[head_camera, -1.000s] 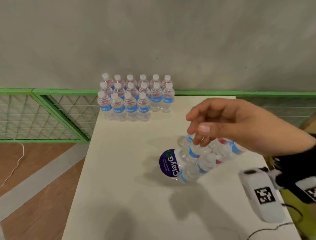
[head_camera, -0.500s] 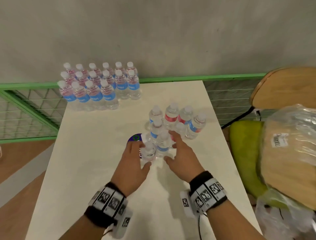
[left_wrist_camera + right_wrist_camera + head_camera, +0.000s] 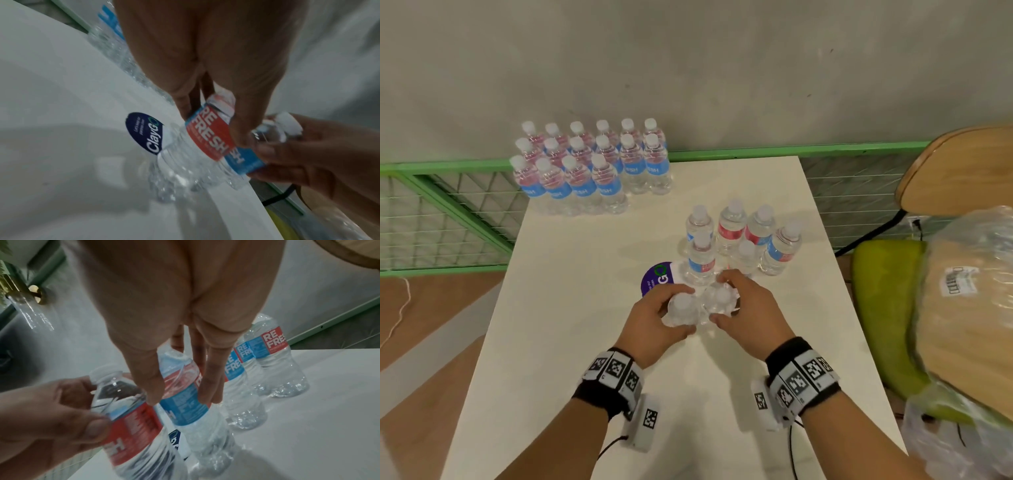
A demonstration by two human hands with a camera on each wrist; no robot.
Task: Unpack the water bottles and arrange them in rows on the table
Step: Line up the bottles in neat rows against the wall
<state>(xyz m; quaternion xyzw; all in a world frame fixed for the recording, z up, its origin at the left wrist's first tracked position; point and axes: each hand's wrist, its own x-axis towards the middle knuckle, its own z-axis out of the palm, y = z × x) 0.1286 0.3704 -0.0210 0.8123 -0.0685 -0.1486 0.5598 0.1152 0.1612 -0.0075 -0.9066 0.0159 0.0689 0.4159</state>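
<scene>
On the white table (image 3: 571, 342), my left hand (image 3: 674, 311) grips a clear water bottle (image 3: 682, 303) around its upper body. My right hand (image 3: 732, 299) grips the bottle (image 3: 720, 296) beside it. The left wrist view shows my left fingers (image 3: 242, 129) on the red and blue label of that bottle (image 3: 207, 134). The right wrist view shows my right fingers (image 3: 211, 386) on the other bottle (image 3: 185, 395). Both bottles lean. A loose group of bottles (image 3: 736, 233) stands just beyond my hands. Three neat rows of bottles (image 3: 592, 164) stand at the far left.
Clear plastic wrap with a purple ClayGo label (image 3: 654, 279) lies under the near bottles. A green mesh railing (image 3: 448, 212) runs behind and left of the table. To the right stand a chair (image 3: 962, 171) and a plastic-wrapped bundle (image 3: 969, 308) on a green seat.
Half a second ago my hands lay spread beside the two nearest bottles. Now each hand has curled round one of them. A second ago only the right hand hovered over the pack.
</scene>
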